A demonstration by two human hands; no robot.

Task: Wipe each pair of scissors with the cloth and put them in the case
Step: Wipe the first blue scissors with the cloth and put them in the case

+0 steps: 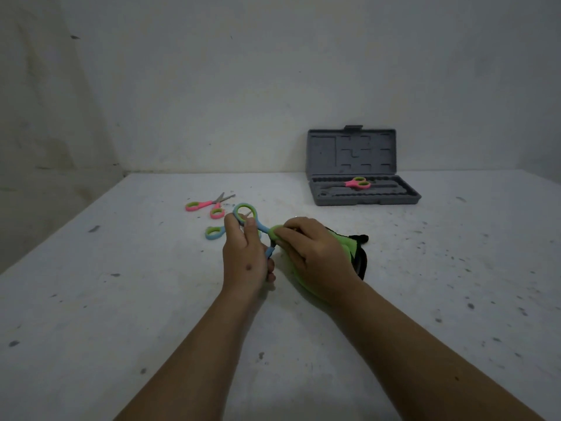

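Observation:
My left hand (246, 256) grips blue scissors with green-lined handles (246, 214), one handle ring raised above the fingers. My right hand (312, 253) holds a green cloth with black edging (355, 250) and pinches it around the scissors near the pivot. The blades are hidden by hands and cloth. Another blue handle ring (214, 232) shows left of my left hand. Pink scissors (209, 205) lie open on the table behind it. A second pink pair (358, 183) lies in the open grey case (364, 199) at the back right.
The white, speckled table (121, 299) runs to a wall behind and drops off along its left edge. The case lid (352, 153) stands upright against the wall.

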